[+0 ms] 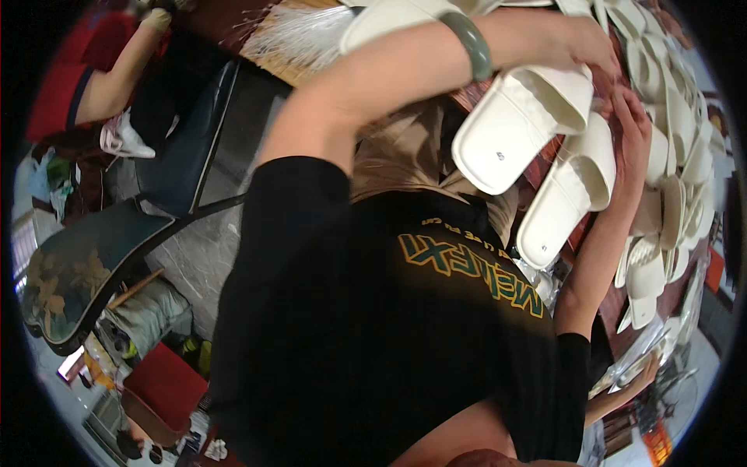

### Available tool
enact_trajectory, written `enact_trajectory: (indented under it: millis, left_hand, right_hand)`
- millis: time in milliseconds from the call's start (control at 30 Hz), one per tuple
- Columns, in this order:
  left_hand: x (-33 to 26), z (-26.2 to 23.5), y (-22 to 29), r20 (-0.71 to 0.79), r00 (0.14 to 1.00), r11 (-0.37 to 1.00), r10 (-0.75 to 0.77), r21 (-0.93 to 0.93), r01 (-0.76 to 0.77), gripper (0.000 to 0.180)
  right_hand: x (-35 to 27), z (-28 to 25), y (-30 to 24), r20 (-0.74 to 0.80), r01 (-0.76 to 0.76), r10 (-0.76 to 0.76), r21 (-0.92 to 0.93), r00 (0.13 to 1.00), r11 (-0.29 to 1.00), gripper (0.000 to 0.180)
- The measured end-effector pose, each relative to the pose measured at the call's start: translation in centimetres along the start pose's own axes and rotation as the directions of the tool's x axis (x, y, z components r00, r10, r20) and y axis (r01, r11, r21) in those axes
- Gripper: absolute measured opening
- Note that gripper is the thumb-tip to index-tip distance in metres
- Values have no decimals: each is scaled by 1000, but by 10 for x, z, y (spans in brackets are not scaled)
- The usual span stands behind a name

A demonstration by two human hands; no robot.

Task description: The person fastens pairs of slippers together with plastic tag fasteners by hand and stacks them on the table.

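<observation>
Two white slide slippers (pixel 510 128) lie side by side in front of me, and the nearer right slipper (pixel 566 191) slightly overlaps the other at the toe. My left hand (pixel 587 47), below a green bangle (pixel 469 45), reaches across to the slippers' toe ends with its fingers closed. My right hand (pixel 632 128) curves along the outer side of the right slipper, its fingertips bent in and meeting the left fingers. Whatever the fingertips pinch is hidden between them.
A large heap of white slippers (pixel 673 140) covers the table on the right. Thin white plastic strands (pixel 299 43) lie at the far left. Dark chairs (pixel 97 265) and a red stool (pixel 163 389) stand left. Another person's arm (pixel 117 82) shows far left, another hand (pixel 642 381) lower right.
</observation>
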State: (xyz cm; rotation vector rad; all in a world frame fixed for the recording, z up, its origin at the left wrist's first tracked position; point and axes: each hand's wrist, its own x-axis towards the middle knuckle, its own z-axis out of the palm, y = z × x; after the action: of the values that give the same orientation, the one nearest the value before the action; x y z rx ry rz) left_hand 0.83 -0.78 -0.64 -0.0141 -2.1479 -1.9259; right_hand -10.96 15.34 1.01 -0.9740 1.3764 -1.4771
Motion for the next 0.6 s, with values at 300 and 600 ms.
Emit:
enact_trajectory:
  millis: [300, 600]
  left_hand:
    - [-96, 16, 104, -414, 910, 984, -10, 156, 82, 17]
    - [-223, 78, 90, -912, 409, 787, -21, -268, -556, 8]
  right_hand:
    - [-8, -4, 1, 1, -12, 12, 111, 1000, 994, 14]
    - [-15, 1, -1, 153, 274, -227, -542, 962, 794, 24]
